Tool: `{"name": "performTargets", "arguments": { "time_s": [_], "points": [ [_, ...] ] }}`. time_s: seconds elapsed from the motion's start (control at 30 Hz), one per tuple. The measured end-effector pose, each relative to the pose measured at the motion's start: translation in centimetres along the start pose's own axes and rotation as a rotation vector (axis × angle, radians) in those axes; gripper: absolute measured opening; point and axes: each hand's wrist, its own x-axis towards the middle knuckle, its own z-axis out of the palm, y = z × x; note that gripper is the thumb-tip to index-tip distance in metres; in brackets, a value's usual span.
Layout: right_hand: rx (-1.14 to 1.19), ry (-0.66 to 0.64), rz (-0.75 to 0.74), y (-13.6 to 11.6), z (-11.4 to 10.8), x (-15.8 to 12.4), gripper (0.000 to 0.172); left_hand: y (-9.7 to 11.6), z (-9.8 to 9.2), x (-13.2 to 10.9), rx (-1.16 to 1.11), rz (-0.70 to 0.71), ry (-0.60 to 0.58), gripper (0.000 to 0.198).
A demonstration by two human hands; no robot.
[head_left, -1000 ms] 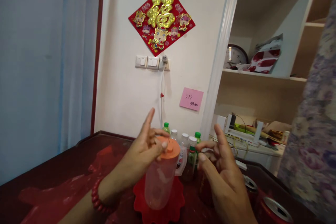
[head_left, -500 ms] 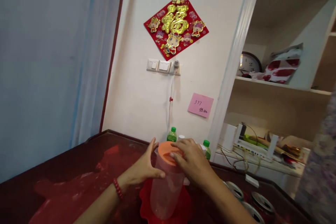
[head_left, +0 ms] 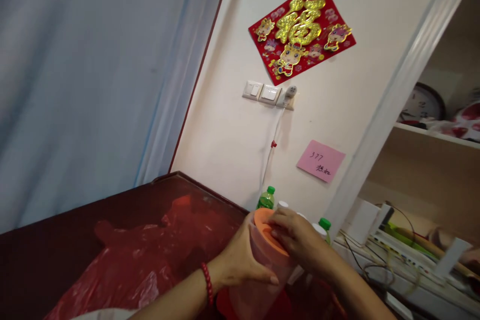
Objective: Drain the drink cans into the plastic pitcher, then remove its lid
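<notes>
Two hands, one vessel. Our left hand [head_left: 240, 265] is clamped round the upper wall of the translucent pitcher [head_left: 262, 300], with the thumb laid across the front. Our right hand [head_left: 300, 242] sits on the orange lid [head_left: 264, 230], fingers curled over it and closed on its edge. A red bead bracelet [head_left: 207, 285] is on the left wrist.

The pitcher is at the near side of the dark red table [head_left: 75, 240], low in view with its base cut off by the frame. It looks tilted, but the whole view leans, so we cannot tell whether it stands true.

Small bottles crowd just behind it by the wall. A green-capped bottle [head_left: 266, 199] shows above the lid, and a second green cap [head_left: 324, 225] shows past the right hand. A red plastic bag [head_left: 150, 255] lies crumpled to the left.

Our judgement is that the step in hand is working the lid at the pitcher's mouth. To do it well:
- The left hand should brace just under the rim, where a thin wall is likely stiffest. Squeezing lower down would probably bow the mouth and bind the lid.
- The right fingers should spread evenly round the lid's edge, so that the force goes in level rather than prying at one side.
- The base belongs flat on the table, so the table takes the load.
- Movements should be short, because the bottles behind are near enough to be knocked over.
</notes>
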Motion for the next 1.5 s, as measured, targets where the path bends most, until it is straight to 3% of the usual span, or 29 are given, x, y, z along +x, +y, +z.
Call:
{"name": "performTargets", "arguments": {
  "time_s": [0.47, 0.67, 0.9, 1.07, 1.3, 1.5],
  "points": [
    [0.035, -0.023, -0.122, 0.7, -0.2, -0.3, 0.026, 0.7, -0.3, 0.1, 0.168, 0.041, -0.047, 0.116],
    [0.065, -0.046, -0.038, 1.3, -0.3, 0.0, 0.014, 0.9, 0.0, -0.2, 0.236, 0.036, -0.023, 0.116],
    [0.055, -0.001, 0.017, 1.1, -0.1, -0.4, 0.021, 1.2, 1.3, -0.8, 0.307, -0.027, 0.064, 0.111],
    [0.031, 0.042, 0.051, 1.5, 0.2, -0.8, 0.023, 1.4, 2.0, -0.8, 0.337, -0.047, 0.124, 0.119],
    [0.010, 0.061, 0.065, 1.3, 0.3, -1.0, 0.019, 1.4, 1.9, -0.7, 0.310, -0.029, 0.055, 0.119],
    [-0.102, 0.057, 0.138, 0.7, 0.5, -0.9, 0.015, 1.5, 2.0, -0.5, 0.146, -0.005, 0.004, 0.115]
  ]
}}
